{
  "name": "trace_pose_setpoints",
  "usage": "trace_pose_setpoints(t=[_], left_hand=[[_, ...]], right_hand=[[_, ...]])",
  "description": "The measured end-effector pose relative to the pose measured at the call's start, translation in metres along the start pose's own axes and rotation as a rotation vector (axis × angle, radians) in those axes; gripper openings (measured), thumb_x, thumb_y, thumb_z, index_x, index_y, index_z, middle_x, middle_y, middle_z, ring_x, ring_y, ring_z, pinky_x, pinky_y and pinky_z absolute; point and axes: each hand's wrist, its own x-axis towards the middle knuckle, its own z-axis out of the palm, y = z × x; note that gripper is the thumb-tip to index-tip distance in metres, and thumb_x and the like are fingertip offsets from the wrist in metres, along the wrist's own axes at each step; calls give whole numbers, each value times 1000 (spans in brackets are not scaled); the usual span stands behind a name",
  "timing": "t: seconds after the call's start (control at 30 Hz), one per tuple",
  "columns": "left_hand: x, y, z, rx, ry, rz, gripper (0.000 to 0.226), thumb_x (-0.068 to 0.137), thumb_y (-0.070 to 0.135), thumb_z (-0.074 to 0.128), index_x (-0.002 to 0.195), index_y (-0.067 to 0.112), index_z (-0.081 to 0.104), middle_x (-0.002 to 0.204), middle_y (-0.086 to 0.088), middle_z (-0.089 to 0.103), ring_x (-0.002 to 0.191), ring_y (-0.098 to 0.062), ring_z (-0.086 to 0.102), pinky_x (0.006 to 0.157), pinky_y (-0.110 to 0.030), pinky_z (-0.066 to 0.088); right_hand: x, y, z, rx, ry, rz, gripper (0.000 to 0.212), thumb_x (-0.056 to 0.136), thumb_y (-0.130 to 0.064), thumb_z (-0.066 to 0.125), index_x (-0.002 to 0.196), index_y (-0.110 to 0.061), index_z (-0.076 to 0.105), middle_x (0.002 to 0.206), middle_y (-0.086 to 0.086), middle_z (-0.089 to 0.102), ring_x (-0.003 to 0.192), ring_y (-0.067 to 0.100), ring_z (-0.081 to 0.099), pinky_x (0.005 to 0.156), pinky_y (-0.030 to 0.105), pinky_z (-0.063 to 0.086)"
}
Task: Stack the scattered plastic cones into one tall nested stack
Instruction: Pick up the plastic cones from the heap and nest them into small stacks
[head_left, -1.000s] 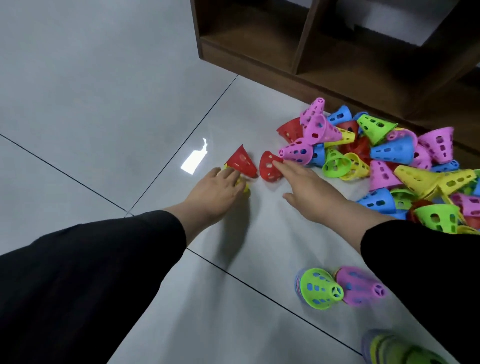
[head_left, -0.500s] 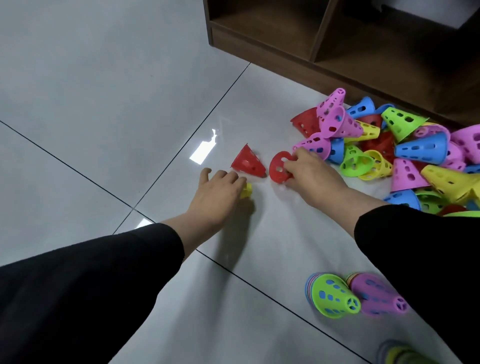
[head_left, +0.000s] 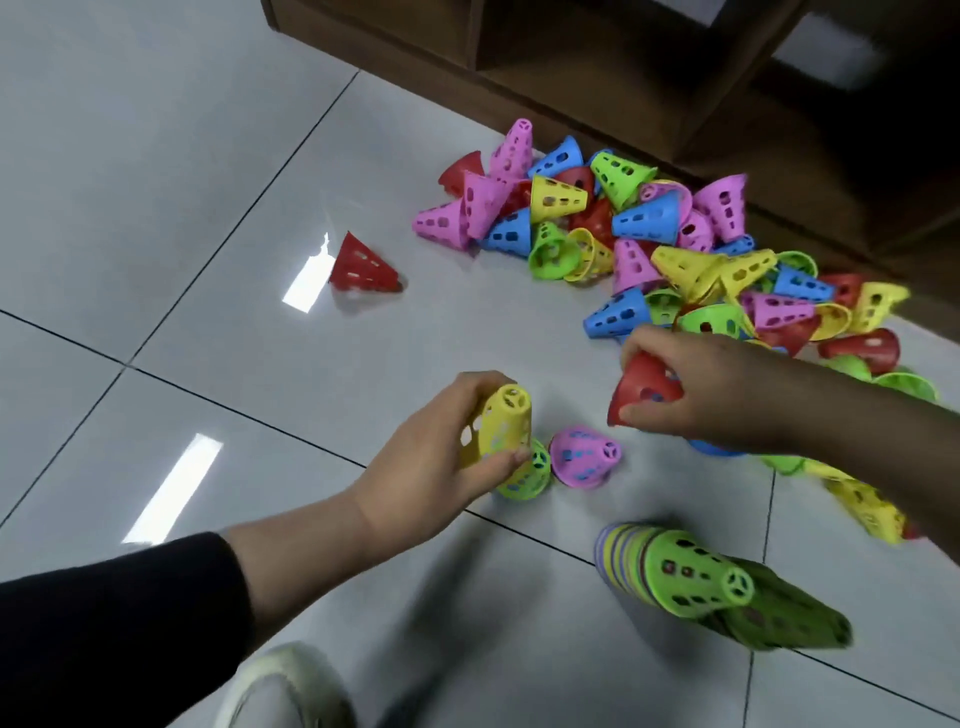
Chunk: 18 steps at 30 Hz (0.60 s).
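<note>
My left hand grips a yellow cone just above a short green-topped stack on the floor. Beside that stands a pink-topped stack. My right hand holds a red cone in the air, to the right of the yellow one. A taller nested stack with a green top lies tilted near the bottom right. One loose red cone lies alone on the tiles at the left. A big pile of scattered cones in several colours spreads along the shelf's base.
A dark wooden shelf unit runs across the top, right behind the pile. Grey floor tiles stretch to the left with bright light reflections. A light shoe shows at the bottom edge.
Both hands have pulled back from the far tiles toward me, the left lifting a yellow cone and the right lifting a red cone. The other red cone stayed on the floor.
</note>
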Motion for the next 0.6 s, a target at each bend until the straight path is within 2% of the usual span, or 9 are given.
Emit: trace_pose_setpoints(t=[0.1, 0.2, 0.27, 0.3, 0.37, 0.4, 0.5, 0.6], left_hand=[[-4, 6, 21, 41, -42, 30, 42, 88, 33, 71, 122, 32, 47, 112, 21, 52, 102, 5, 51, 86, -7, 37], [-1, -2, 44, 173, -76, 8, 45, 87, 30, 72, 125, 23, 49, 118, 10, 52, 101, -3, 50, 81, -12, 35], [3, -10, 52, 278, -110, -12, 54, 86, 37, 72, 131, 21, 47, 129, 3, 50, 112, -14, 50, 88, -16, 35], [5, -13, 52, 314, -133, -19, 63, 85, 47, 71, 136, 19, 46, 136, 0, 49, 120, -17, 48, 97, -19, 35], [9, -20, 43, 370, -130, -9, 77, 82, 66, 60, 141, 18, 46, 145, -3, 46, 131, -18, 43, 111, -31, 33], [12, -25, 34, 405, -91, 19, 76, 84, 68, 54, 140, 17, 47, 145, -3, 48, 132, -19, 44, 111, -35, 34], [34, -53, -4, 591, 78, 144, 61, 92, 55, 55, 136, 13, 53, 137, -10, 56, 125, -27, 53, 103, -41, 44], [74, -81, -51, 881, 97, 124, 57, 89, 39, 63, 139, 15, 48, 142, -14, 50, 126, -35, 50, 103, -46, 41]], right_hand=[[-12, 7, 24, -165, -85, 27, 42, 80, -56, 61, 111, -36, 42, 102, -5, 54, 92, 19, 54, 81, 40, 50], [-1, 8, 54, -225, -109, 36, 60, 83, -57, 60, 133, -33, 38, 115, 5, 54, 104, 27, 55, 85, 40, 50], [11, 7, 69, -212, -129, 39, 77, 85, -64, 59, 147, -29, 30, 129, 8, 52, 116, 28, 53, 89, 39, 47], [16, 6, 72, -200, -131, 50, 81, 86, -67, 56, 151, -28, 26, 134, 9, 50, 121, 29, 51, 93, 40, 46], [24, 5, 67, -174, -67, 50, 78, 88, -67, 51, 152, -28, 28, 140, 7, 47, 125, 26, 50, 95, 39, 44], [28, 5, 63, -149, -4, 35, 72, 89, -66, 50, 149, -29, 34, 141, 4, 48, 124, 24, 51, 94, 37, 44], [49, 2, 46, -30, 163, -15, 58, 90, -62, 54, 138, -31, 47, 138, -3, 51, 112, 17, 57, 90, 35, 46], [87, -10, 37, -2, 190, -55, 54, 91, -56, 56, 138, -30, 48, 136, -1, 51, 107, 17, 56, 87, 32, 45]])
